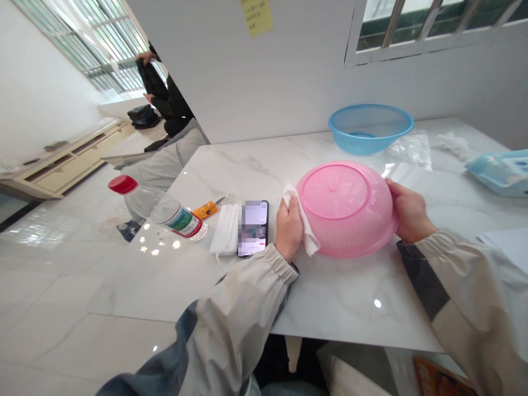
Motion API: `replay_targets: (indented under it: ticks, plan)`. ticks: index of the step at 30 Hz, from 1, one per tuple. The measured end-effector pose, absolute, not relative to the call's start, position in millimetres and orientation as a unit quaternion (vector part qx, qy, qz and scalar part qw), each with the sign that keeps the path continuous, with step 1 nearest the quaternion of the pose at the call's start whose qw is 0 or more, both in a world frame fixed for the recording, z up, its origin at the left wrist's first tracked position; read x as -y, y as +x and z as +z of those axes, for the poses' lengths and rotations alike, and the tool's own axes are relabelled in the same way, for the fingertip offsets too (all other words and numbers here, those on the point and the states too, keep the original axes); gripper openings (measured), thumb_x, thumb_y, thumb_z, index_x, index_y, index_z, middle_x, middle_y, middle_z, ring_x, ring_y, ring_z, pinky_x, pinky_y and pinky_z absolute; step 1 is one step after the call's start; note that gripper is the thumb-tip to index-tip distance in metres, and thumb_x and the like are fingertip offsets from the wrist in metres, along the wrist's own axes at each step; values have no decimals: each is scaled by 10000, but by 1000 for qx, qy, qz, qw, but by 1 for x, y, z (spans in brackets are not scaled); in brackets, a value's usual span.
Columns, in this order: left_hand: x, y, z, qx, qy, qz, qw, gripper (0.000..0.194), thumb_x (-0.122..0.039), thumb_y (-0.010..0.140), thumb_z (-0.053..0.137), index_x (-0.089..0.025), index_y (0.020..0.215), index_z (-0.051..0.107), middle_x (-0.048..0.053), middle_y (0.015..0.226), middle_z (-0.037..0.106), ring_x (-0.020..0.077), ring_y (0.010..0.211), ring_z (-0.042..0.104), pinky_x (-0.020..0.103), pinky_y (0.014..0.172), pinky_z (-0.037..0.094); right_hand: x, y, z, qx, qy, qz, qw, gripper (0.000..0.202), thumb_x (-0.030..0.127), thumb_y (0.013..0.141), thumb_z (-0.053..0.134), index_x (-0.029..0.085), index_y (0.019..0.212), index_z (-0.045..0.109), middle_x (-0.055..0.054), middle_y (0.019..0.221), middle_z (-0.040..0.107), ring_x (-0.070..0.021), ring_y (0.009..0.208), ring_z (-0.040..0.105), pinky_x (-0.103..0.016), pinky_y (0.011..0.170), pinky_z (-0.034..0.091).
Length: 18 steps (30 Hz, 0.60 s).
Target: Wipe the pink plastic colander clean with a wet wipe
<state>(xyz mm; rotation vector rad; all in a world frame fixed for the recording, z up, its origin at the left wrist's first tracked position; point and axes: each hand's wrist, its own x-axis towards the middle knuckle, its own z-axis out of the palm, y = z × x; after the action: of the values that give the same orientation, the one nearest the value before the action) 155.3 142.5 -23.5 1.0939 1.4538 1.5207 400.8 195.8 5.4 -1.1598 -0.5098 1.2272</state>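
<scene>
A pink plastic colander [338, 192] is held with its round perforated base turned up and toward me, over the white marble-look table [330, 308]. My left hand [288, 228] is closed on a white wipe [307, 228], which it presses against the colander's left side. On the opposite side my right hand [410, 212] grips the colander's rim, its thumb on the outer wall and the other fingers mostly hidden. Just left of my left hand lies a phone [253, 228] with its screen lit, beside a white power bank [225, 228] with a cable.
Behind stands a blue colander [371, 129] near a clear plastic bag [412, 148]. A blue wipes pack [501, 171] lies far right. A red-capped bottle [181, 217] and an orange packet [205, 209] are at left. Another person [169, 102] sits in the background holding dark cloth.
</scene>
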Motion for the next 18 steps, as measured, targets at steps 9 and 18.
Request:
replay_targets:
  ticks: [9, 18]
  plan:
    - [-141, 156, -18, -570, 450, 599, 338, 242, -405, 1137, 560, -264, 1184, 750, 123, 1464, 763, 330, 1378, 697, 487, 1272, 492, -193, 395, 15, 196, -492, 529, 663, 353, 117, 1089, 598, 166, 795, 787, -13, 806, 744, -119, 720, 662, -194, 687, 571]
    - [-141, 156, -19, -566, 451, 597, 347, 295, -446, 1123, 569, -235, 1261, 722, 149, 1431, 771, 338, 1398, 692, 526, 1262, 510, -197, 406, 0, 254, -489, 518, 654, 317, 220, 1079, 655, 282, 808, 806, -2, 863, 775, -199, 823, 686, -343, 857, 635]
